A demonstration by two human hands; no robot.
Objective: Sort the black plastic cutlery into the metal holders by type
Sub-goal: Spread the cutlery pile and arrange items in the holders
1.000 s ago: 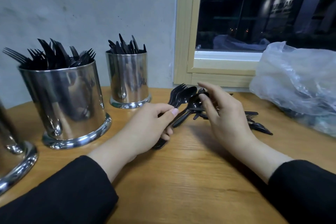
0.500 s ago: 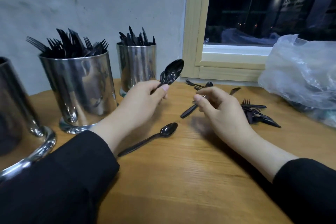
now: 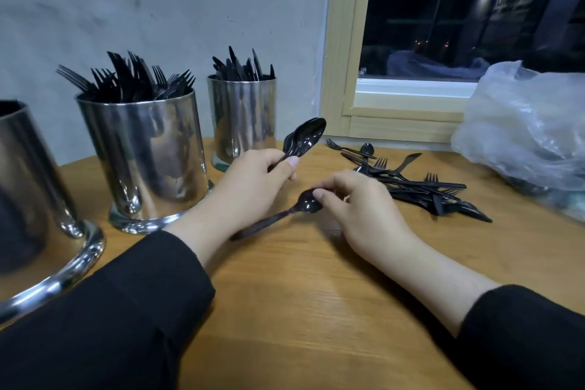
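My left hand (image 3: 250, 180) grips a small bunch of black plastic spoons (image 3: 305, 138), their bowls pointing up and to the right. My right hand (image 3: 357, 203) pinches the bowl of a single black spoon (image 3: 285, 215) that lies on the wooden table (image 3: 300, 310). A loose pile of black forks, knives and spoons (image 3: 418, 187) lies just right of that hand. Three metal holders stand at the left: one full of forks (image 3: 142, 155), a smaller one with knives (image 3: 242, 117) behind it, and a large one (image 3: 28, 187) at the left edge whose contents are hidden.
A crumpled clear plastic bag (image 3: 525, 133) sits at the right, by the window frame (image 3: 348, 123). The wall stands close behind the holders. My black sleeves cover the near part of the table.
The right hand has moved left from the pile and taken hold of the bowl of the single spoon on the table. The left hand still holds its spoons upright.
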